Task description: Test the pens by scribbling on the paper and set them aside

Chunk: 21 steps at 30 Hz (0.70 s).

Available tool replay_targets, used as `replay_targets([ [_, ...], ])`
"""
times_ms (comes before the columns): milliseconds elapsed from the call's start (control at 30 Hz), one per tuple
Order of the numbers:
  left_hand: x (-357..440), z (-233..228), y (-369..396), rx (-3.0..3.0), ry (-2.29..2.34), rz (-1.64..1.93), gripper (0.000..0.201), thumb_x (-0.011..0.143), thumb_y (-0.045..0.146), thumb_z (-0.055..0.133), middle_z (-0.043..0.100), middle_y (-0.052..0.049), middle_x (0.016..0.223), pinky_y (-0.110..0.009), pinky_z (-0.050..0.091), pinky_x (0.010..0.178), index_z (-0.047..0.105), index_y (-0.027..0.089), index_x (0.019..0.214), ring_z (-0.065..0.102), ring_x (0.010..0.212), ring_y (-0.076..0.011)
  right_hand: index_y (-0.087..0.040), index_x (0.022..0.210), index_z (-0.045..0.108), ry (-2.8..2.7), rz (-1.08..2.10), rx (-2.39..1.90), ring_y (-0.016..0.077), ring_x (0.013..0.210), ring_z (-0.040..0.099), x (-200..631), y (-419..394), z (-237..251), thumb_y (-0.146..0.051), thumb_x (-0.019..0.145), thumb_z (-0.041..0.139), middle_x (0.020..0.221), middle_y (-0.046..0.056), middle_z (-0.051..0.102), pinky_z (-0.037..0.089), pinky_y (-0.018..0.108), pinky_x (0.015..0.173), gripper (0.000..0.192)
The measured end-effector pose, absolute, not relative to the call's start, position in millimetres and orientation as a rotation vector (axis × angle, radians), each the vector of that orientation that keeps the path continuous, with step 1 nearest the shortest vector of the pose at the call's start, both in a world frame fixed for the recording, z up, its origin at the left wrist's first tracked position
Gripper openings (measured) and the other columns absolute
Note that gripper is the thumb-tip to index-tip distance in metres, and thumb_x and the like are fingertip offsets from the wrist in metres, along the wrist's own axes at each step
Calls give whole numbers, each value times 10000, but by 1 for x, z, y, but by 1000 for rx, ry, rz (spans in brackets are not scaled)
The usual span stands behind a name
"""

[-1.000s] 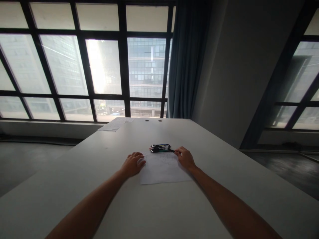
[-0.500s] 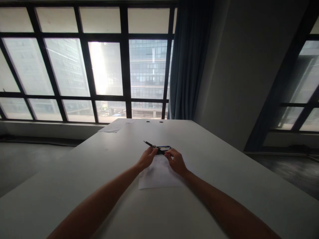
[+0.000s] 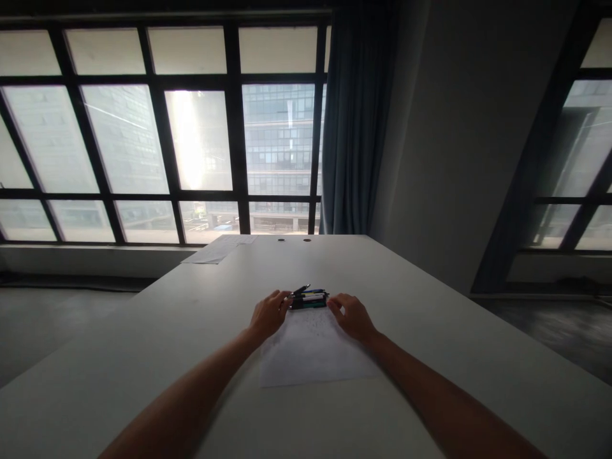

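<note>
A small bundle of pens (image 3: 310,298), in black, white, blue and green, lies at the far end of a sheet of paper (image 3: 315,350). One black pen (image 3: 300,291) rests tilted on top, its tip raised. My left hand (image 3: 269,314) is at the bundle's left end, with thumb and fingers apart and curved around the pen ends; its fingertips are partly hidden. At the opposite end, my right hand (image 3: 352,315) has its thumb and forefinger slightly parted, close to or touching the pen tips. Faint handwriting marks the sheet.
Everything lies on a long white table (image 3: 229,414). More papers (image 3: 215,250) lie at its far left edge. Two round cable holes (image 3: 281,240) are at the far end. Beyond stand framed windows and a blue curtain (image 3: 351,140).
My hands have moved apart to the two ends of the pens. The black pen that stuck out left from my left hand now lies on the bundle. The view has shifted slightly.
</note>
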State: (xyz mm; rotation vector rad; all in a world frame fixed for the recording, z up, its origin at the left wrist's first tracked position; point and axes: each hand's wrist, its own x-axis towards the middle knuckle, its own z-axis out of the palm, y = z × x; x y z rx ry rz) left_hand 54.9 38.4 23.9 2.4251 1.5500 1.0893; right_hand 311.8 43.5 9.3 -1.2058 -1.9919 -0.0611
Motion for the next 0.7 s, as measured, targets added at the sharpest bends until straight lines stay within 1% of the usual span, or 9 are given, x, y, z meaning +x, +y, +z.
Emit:
replay_targets([
  [100, 56, 21, 34, 2563, 1626, 927, 319, 961, 365, 423, 671, -40, 996, -271, 481, 669, 628, 272, 1188, 655, 782, -183, -191, 888, 657, -2012, -62, -1193, 184, 766, 614, 304, 42, 4, -419, 962, 419, 830, 48, 687, 409, 322, 771, 337],
  [200, 58, 19, 32, 2666, 1622, 909, 346, 964, 418, 425, 668, -40, 960, -268, 492, 671, 639, 275, 1194, 654, 761, -175, -190, 964, 650, -2003, -71, -1178, 187, 790, 622, 299, 42, 3, -440, 975, 396, 870, 59, 694, 408, 325, 785, 357],
  [267, 59, 16, 31, 2715, 1590, 950, 353, 974, 412, 406, 673, -47, 969, -269, 499, 683, 647, 274, 1193, 657, 800, -180, -185, 1005, 642, -2021, -103, -1151, 189, 801, 622, 298, 41, 3, -439, 986, 375, 879, 66, 693, 402, 327, 789, 369],
  [333, 61, 12, 29, 2767, 1542, 993, 357, 986, 392, 384, 677, -56, 1031, -275, 505, 697, 647, 279, 1200, 656, 875, -193, -175, 1030, 635, -2063, -149, -1099, 193, 809, 618, 298, 40, 5, -428, 996, 361, 884, 76, 689, 393, 329, 784, 374],
  [400, 62, 8, 27, 2824, 1497, 1024, 361, 991, 394, 376, 671, -61, 1103, -282, 510, 707, 645, 289, 1207, 644, 937, -205, -167, 1022, 633, -2111, -187, -1032, 196, 819, 610, 297, 37, 6, -401, 1005, 348, 893, 86, 687, 386, 330, 782, 369],
  [467, 62, 5, 25, 2854, 1484, 1055, 364, 991, 409, 377, 665, -65, 1119, -281, 509, 699, 644, 297, 1211, 631, 949, -206, -168, 981, 636, -2146, -207, -978, 196, 829, 601, 295, 35, 6, -359, 1015, 327, 897, 87, 689, 379, 331, 783, 365],
  [600, 61, 5, 24, 2845, 1491, 1115, 351, 989, 415, 394, 661, -65, 1023, -271, 497, 682, 647, 304, 1205, 604, 909, -194, -173, 941, 635, -2161, -205, -960, 190, 830, 591, 293, 32, 4, -306, 1016, 324, 884, 79, 688, 374, 330, 784, 347],
  [700, 60, 6, 24, 2851, 1474, 1157, 325, 978, 412, 427, 640, -68, 1007, -296, 500, 725, 664, 309, 1175, 574, 914, -198, -177, 934, 633, -2164, -187, -995, 190, 825, 589, 293, 31, 4, -305, 1008, 351, 881, 77, 686, 381, 331, 788, 318],
])
